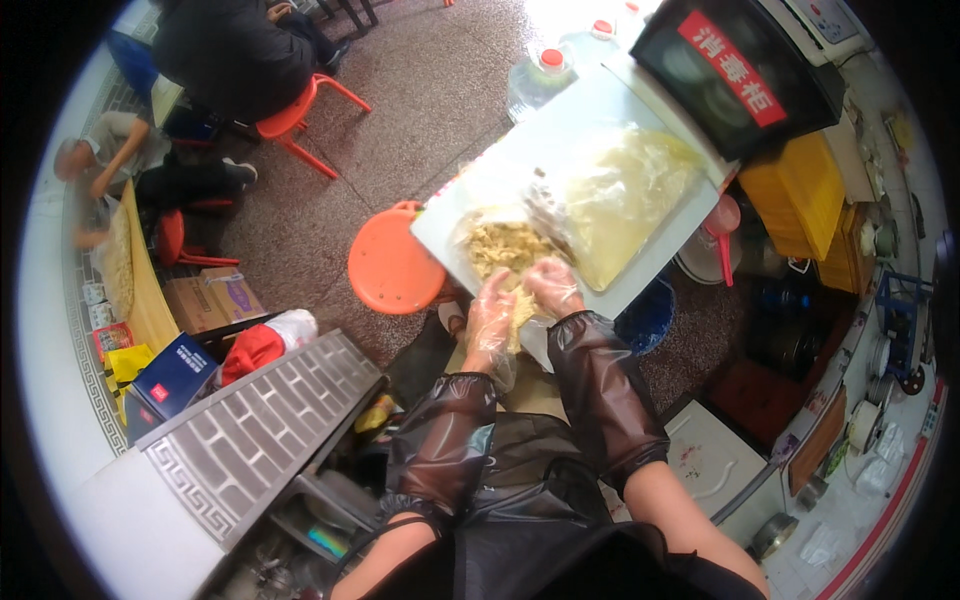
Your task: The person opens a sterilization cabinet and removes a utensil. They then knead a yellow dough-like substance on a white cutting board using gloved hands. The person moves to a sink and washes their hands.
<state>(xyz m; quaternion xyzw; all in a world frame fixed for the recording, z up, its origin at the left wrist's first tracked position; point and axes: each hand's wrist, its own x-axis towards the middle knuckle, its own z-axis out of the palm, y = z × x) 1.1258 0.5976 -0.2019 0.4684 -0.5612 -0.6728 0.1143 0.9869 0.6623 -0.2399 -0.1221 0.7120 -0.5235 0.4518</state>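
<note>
Both my hands wear thin clear plastic gloves, with dark translucent sleeve covers up the forearms. At the table's near edge, my left hand [491, 319] is curled on a clump of pale yellow shredded food [523, 307]. My right hand [553, 285] has its fingers bent in on the same clump from the right side. Just beyond them, a clear plastic bag [461, 229] lies open around a heap of tan shredded food [499, 244]. A large clear bag with pale yellow contents [619, 202] lies flat to the right. The white table [442, 225] carries both bags.
An orange stool [396, 262] stands left of the table, a blue bucket [649, 315] under its right edge. Water jugs [544, 79] and a disinfecting cabinet [739, 71] are at the far side. Two people sit at left. A brick-patterned counter [277, 427] flanks me.
</note>
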